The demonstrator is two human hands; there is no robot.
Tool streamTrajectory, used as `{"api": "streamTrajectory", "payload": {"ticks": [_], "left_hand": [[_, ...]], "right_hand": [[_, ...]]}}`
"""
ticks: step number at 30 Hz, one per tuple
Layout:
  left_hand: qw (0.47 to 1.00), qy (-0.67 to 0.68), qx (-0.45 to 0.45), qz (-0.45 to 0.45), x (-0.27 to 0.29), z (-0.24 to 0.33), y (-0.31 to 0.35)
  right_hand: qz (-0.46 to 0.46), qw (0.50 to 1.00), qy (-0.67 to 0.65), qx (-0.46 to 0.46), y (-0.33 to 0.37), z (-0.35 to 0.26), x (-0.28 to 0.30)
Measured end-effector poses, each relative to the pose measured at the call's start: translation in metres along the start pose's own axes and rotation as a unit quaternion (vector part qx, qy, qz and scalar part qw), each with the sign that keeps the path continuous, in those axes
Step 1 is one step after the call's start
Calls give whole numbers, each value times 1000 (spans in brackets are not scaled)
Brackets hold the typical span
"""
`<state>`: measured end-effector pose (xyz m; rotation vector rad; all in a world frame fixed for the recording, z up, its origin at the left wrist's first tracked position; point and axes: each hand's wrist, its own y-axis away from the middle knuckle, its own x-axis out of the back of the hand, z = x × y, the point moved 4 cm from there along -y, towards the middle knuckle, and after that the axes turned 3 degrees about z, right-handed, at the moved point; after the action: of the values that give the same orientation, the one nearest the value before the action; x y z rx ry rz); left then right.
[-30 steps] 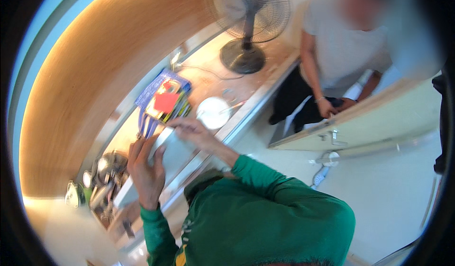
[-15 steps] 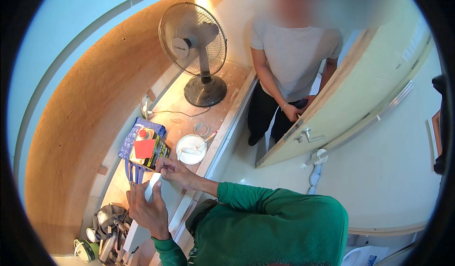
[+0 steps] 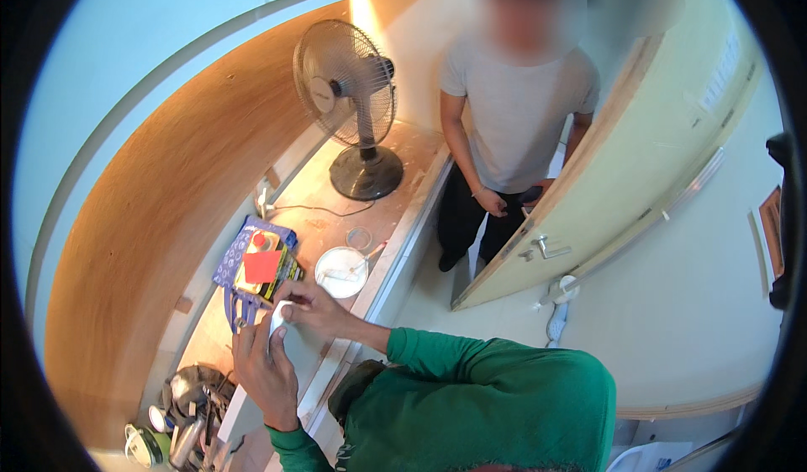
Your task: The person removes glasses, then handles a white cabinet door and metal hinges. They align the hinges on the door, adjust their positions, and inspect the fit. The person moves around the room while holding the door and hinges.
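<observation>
Across the front edge of the counter (image 3: 307, 230), near its tool-covered end: one white board (image 3: 308, 348), flat, tilted. Left grip (image 3: 267, 378), mine: clasping the board's edge, thumb on the near side, fingers beyond. Right grip (image 3: 309, 307), mine: at the top corner; pinching or merely touching, I cannot tell. Handling, judged: stiff, moderately light, smooth enough to slip, corners liable to chip. Suggested hold: opposite edges, thumbs flat. Adjacent: yellow-and-black can (image 3: 288, 272), just beyond the corner; white tub (image 3: 343, 293), nearer the counter's front edge.
</observation>
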<state>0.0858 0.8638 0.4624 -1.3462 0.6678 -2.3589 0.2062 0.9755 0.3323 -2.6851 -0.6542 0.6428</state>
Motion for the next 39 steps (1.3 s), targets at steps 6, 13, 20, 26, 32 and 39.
{"api": "streamTrajectory", "payload": {"ticks": [6,13,20,26,32,39], "left_hand": [[997,30,55,-36,34,-13,12],[996,13,88,-24,40,-42,26],[994,-61,73,46,20,-21,-1],[994,-56,69,70,16,-22,-5],[994,44,93,-37,58,-54,19],[989,48,138,-40,68,-63,24]], "right_hand": [[-9,1000,14,-23,-2,2,6],[49,998,25,-31,4,2,0],[31,999,22,13,0,-12,-5],[50,998,33,-38,-2,-10,-3],[52,998,38,-6,-10,-11,-6],[8,994,110,-21,-15,-26,-11]]}}
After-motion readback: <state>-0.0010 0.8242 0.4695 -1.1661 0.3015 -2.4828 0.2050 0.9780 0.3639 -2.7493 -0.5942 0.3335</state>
